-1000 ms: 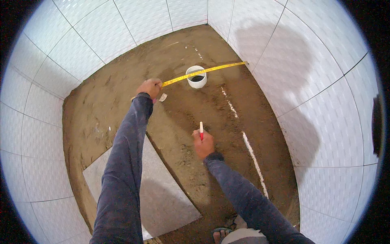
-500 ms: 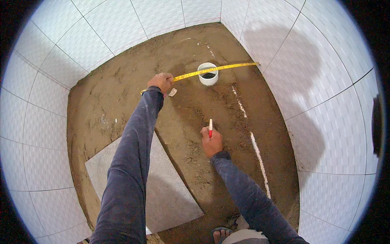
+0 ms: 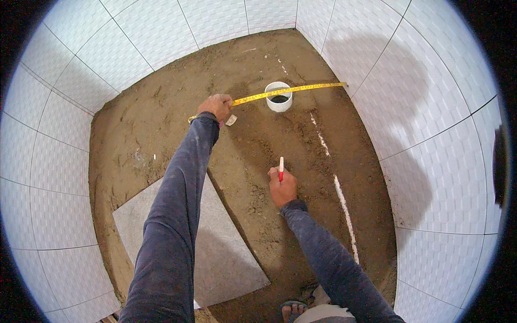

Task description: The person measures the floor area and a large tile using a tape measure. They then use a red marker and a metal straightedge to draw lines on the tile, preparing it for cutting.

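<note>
My left hand (image 3: 216,106) is closed on a yellow tape measure (image 3: 315,86), whose blade stretches to the right across the open mouth of a white pipe (image 3: 279,107) and ends at the right-hand tiled wall. A short end of the tape shows to the left of that hand; its case is not visible. A small pale chip (image 3: 231,120) lies by my left wrist. Lower and nearer, my right hand (image 3: 283,191) grips a red and white marker (image 3: 281,169) with its white end pointing away from me, apart from the tape.
Brown sandy ground (image 3: 167,97) fills the space between white tiled walls (image 3: 431,134). A grey square tile (image 3: 226,258) lies under my left forearm. A broken white line (image 3: 344,210) runs along the right side. My sandalled foot (image 3: 293,310) is at the bottom.
The whole view has shifted very slightly. Both hands keep their holds, the tape still spans the pipe, and nothing has been let go.
</note>
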The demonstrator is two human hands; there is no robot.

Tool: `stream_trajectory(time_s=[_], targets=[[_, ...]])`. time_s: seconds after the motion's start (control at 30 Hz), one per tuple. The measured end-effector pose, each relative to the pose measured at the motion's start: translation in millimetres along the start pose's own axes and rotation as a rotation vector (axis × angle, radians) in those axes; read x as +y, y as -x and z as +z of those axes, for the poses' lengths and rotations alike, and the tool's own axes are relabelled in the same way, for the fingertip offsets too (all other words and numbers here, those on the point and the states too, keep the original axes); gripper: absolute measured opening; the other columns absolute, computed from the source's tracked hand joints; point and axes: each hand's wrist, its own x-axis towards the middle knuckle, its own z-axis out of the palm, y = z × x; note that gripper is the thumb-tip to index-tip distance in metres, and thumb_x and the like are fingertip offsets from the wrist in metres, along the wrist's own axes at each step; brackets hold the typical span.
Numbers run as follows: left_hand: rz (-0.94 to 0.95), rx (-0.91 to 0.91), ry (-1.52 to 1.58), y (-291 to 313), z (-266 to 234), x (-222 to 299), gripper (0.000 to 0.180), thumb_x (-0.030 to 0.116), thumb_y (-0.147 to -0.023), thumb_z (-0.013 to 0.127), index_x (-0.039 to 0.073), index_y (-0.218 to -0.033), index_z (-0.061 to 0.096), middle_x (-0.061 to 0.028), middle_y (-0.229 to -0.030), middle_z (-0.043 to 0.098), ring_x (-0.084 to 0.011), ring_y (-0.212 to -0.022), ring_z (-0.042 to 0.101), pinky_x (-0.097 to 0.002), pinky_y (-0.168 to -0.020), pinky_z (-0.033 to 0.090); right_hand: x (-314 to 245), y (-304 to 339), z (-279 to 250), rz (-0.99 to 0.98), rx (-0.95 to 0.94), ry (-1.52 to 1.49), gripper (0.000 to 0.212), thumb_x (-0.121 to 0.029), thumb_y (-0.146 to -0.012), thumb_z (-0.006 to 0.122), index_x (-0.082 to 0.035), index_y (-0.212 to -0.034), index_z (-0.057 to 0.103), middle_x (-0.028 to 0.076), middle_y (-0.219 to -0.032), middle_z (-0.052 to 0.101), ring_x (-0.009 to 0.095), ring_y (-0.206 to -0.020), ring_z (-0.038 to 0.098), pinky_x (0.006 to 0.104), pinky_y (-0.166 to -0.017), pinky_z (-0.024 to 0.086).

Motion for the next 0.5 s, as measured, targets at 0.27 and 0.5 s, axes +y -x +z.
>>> stream_trajectory(time_s=[0.27,0.5], targets=[[-0.089,-0.080,0.010,7.4,-10.6,19.0,0.021,0.024,-0.089,0.050,0.015,-0.093,0.069,-0.0118,-0.084,0.070,-0.0320,-0.081,0.067,-0.0445,-0.074,0.052,1.0,-2.3,-2.8,-0.008,0.014,0.004,0.033,-0.032,-0.094,0.057,0.000,-0.091,0.065,0.016,-0.069,0.060,0.028,-0.063,0.059,0.0411,-0.061,0.046],[0.037,0.041,-0.025,4.3,-0.5,6.8,0.018,0.021,-0.089,0.053,0.011,-0.085,0.067,-0.0110,-0.072,0.065,-0.0267,-0.063,0.064,-0.0422,-0.060,0.049,0.4,-2.1,1.0,-0.019,0.032,-0.019,0.029,-0.027,-0.095,0.056,0.000,-0.085,0.063,0.006,-0.066,0.057,0.015,-0.064,0.054,0.0345,-0.062,0.045]])
